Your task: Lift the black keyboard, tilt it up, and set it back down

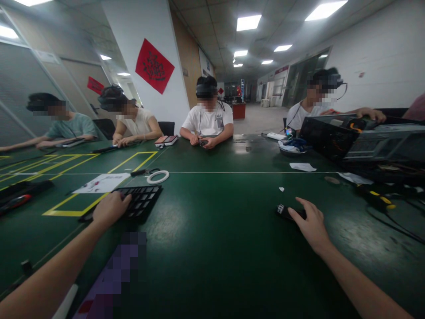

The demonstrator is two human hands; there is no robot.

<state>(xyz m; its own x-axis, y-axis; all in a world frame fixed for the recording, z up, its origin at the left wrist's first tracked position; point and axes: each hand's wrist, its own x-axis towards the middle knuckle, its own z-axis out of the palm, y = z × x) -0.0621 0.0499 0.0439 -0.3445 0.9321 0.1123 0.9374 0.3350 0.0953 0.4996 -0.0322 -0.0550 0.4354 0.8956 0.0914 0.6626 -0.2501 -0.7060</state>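
Note:
My left hand [110,209] rests on the near left part of a black keyboard [141,200] lying on the green table [212,239]; its fingers are curled over the keyboard's edge. My right hand [310,223] lies over a small black object [284,211], fingers partly spread and touching it. The object is too small to name. The two hands are far apart, left and right of the table's middle.
A white ring [158,177], a black tool [142,172] and a printed sheet [102,182] lie beyond the keyboard. An open black computer case [352,139] and a yellow-black tool [378,199] are at the right. Several people sit across the table.

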